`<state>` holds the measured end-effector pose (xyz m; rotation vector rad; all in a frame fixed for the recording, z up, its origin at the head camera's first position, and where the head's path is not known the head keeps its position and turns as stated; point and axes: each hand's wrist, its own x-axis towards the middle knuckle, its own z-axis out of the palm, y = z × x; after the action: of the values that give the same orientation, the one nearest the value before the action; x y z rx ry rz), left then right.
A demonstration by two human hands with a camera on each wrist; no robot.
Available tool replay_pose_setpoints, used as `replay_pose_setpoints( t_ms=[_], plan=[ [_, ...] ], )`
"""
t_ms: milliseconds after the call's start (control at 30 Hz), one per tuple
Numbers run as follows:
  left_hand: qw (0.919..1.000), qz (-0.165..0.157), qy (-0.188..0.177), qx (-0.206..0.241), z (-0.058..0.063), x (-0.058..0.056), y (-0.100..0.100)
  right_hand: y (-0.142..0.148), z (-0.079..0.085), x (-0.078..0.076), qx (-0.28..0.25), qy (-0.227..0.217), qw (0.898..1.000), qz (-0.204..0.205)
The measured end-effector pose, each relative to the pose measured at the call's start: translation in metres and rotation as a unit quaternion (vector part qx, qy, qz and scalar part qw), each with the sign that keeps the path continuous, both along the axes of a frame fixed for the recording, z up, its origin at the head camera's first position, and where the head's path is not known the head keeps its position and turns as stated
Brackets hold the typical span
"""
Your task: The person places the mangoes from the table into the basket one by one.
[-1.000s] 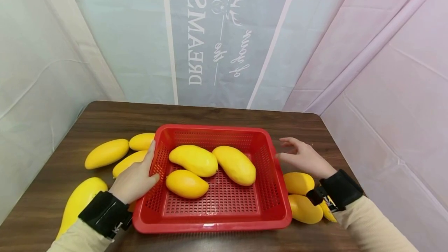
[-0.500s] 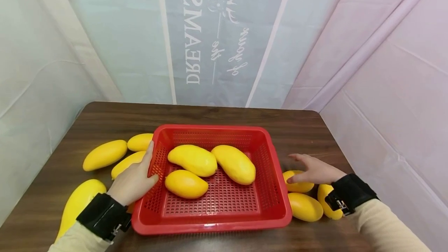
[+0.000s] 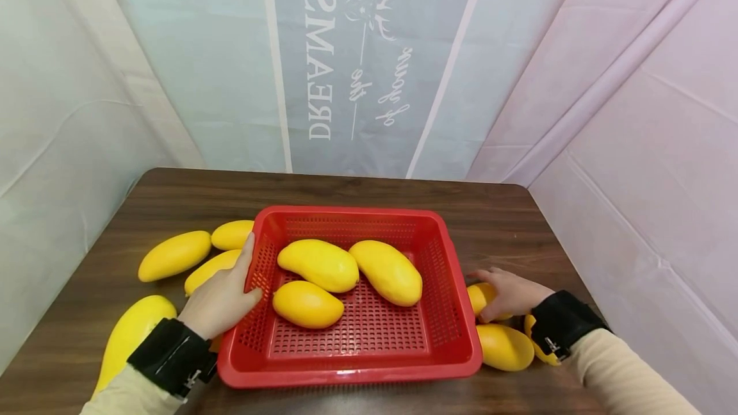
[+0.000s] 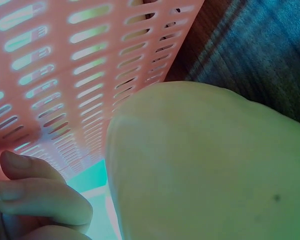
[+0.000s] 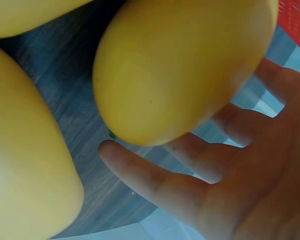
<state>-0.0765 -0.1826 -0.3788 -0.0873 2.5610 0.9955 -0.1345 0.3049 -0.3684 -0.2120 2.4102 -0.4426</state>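
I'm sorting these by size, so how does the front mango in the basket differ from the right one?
The front mango looks shorter than the right mango. The front mango lies more crosswise; the right mango slants more steeply. Both are yellow and lie in the red basket.

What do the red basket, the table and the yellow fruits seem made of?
Red basket: probably moulded plastic, glossy; it shows bright highlights and regular perforations.
Table: wood or wood-look laminate, dark brown with a slight sheen; grain streaks run across it.
Yellow fruits: smooth, softly shiny skin; real or imitation, I can't tell.
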Motion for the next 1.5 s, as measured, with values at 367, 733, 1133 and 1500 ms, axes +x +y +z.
replay_pose_setpoints(
  t_ms=[367,733,1133,1500],
  plan=[
    [0.9999,0.001,0.001,0.011,0.0,-0.001,0.0,-0.002,-0.007,0.0,0.014,0.019,0.999,0.024],
    [0.9999,0.002,0.002,0.011,0.001,0.0,-0.001,-0.005,-0.014,-0.004,0.003,0.054,0.998,0.044],
    [0.9999,-0.004,0.003,0.012,0.001,-0.001,-0.001,-0.006,-0.01,-0.01,0.047,0.123,0.99,0.057],
    [0.9998,-0.004,0.004,0.018,0.0,0.0,-0.002,-0.004,-0.006,-0.014,0.036,0.138,0.988,0.052]
  ],
)
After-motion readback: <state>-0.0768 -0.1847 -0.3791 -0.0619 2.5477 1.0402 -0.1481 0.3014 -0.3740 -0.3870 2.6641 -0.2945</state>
